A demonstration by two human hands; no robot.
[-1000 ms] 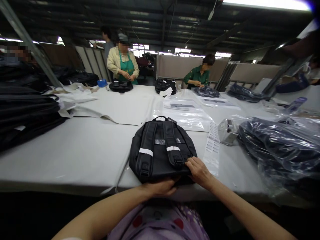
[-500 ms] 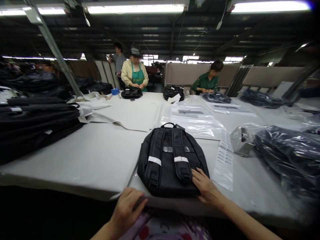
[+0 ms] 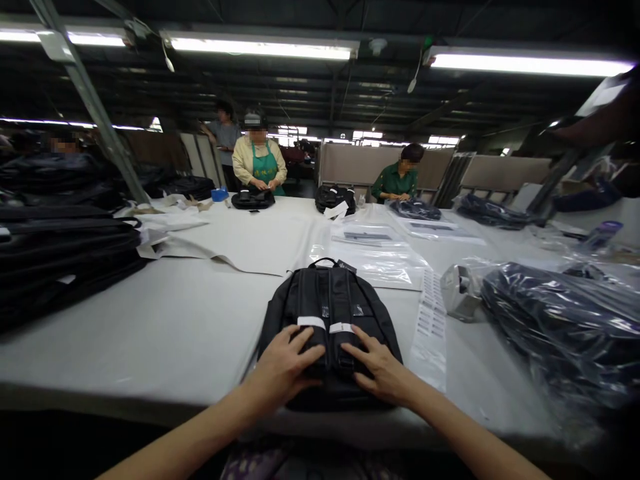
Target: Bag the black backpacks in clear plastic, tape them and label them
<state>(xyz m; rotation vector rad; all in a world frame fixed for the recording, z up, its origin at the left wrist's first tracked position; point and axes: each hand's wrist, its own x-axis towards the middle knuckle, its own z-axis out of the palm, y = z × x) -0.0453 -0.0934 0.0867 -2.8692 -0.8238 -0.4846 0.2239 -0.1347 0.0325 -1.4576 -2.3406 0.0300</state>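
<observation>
A black backpack [image 3: 373,310] lies on the table in front of me, its shoulder straps facing up and its top handle pointing away. White bands wrap both straps. My left hand [image 3: 285,363] rests on the lower left strap with its fingers spread, just below the left white band [image 3: 311,322]. Across from it, my right hand [image 3: 377,367] touches the lower right strap, fingers apart, near the right white band [image 3: 341,327]. The two straps lie close together side by side. Both hands partly cover the lower end of the bag.
Black bags are stacked at left [image 3: 70,243]. Plastic-wrapped bags [image 3: 555,320] lie at right, beside a tape dispenser [image 3: 461,293] and a label sheet [image 3: 431,327]. Clear plastic bags [image 3: 373,257] lie beyond the backpack. Co-workers [image 3: 260,160] stand across the table.
My left hand has moved from the table edge up onto the left strap. My right hand has shifted from the bag's side onto the right strap. The straps are now closer together.
</observation>
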